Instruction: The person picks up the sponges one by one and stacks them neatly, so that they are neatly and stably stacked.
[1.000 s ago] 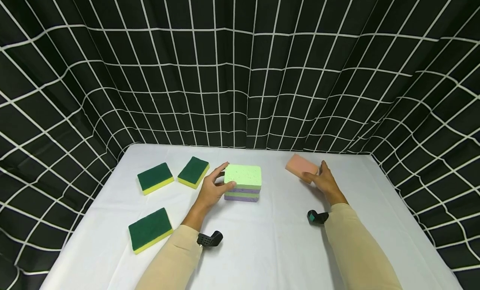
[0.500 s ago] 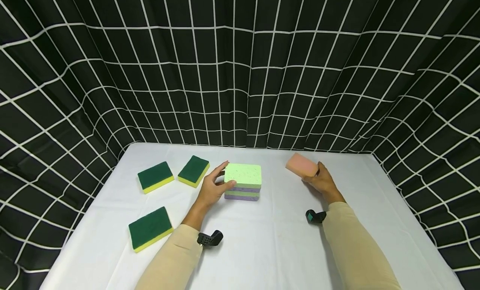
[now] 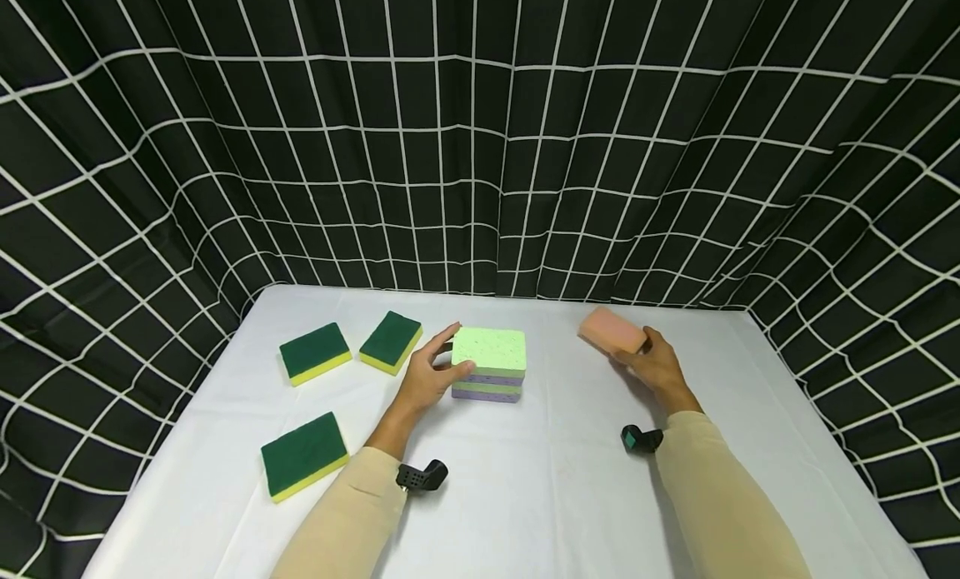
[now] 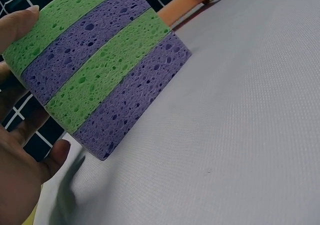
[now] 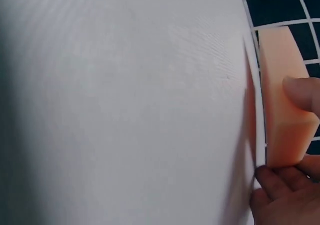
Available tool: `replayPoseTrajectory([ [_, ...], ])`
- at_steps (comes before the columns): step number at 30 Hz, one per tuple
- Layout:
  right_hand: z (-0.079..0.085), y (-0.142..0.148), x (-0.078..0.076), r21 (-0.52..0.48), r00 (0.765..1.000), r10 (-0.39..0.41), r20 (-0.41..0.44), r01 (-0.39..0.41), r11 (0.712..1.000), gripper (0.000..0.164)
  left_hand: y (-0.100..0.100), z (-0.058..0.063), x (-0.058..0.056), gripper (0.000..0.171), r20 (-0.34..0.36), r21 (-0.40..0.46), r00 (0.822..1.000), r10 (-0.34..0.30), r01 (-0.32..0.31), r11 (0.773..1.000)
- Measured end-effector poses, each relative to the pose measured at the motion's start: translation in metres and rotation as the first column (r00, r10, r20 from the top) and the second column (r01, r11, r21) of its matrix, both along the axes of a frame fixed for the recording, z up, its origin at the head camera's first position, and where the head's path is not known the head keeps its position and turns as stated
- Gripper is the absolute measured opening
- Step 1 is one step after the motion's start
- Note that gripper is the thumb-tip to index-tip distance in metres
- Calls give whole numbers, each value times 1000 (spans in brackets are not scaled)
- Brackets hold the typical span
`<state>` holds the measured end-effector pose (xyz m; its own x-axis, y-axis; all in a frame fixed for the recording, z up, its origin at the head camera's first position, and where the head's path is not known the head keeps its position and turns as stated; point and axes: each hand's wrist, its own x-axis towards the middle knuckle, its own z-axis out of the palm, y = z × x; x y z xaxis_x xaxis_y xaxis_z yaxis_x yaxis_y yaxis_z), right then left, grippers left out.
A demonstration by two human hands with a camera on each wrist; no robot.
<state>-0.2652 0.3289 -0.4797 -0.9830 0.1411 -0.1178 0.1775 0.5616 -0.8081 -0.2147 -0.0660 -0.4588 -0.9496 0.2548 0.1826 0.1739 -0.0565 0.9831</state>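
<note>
In the head view a neat stack of several sponges, light green [image 3: 489, 351] alternating with purple [image 3: 486, 396], stands mid-table. My left hand [image 3: 427, 383] grips the top green sponge at its left end, thumb [image 4: 20, 25] on the near face and fingers toward the back edge. The left wrist view shows the striped faces lined up. Toward the back right, my right hand [image 3: 660, 369] holds a peach-orange sponge [image 3: 611, 330] by its near right end. From the right wrist, its thumb [image 5: 302, 92] presses on one face of that sponge, with fingers at the lower end.
Three yellow sponges with dark green scouring tops lie on the left: one at the back [image 3: 315, 351], one nearer the stack [image 3: 392, 341], one in front [image 3: 306, 454]. A white cloth covers the table [image 3: 525, 496]; black grid curtains [image 3: 480, 146] enclose its back and sides.
The right hand's fingers have shifted about the orange sponge's near right end, and the sponge has moved slightly right. The left hand and the stack hold still.
</note>
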Motion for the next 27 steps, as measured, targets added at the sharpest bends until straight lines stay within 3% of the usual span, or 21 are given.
replayPoseTrajectory([
  [9,20,0,14,-41,994,20,-111,-24,999,94,-1,0,-1,70,14,0,1000,-7,7,1000],
  [17,40,-12,23,0,965,84,-249,-87,996,90,-1,1,0,70,1,-31,1000,-4,4,1000],
  [27,63,-30,39,1,937,148,-316,-156,988,94,-2,2,0,69,-15,-39,1000,-4,4,999],
])
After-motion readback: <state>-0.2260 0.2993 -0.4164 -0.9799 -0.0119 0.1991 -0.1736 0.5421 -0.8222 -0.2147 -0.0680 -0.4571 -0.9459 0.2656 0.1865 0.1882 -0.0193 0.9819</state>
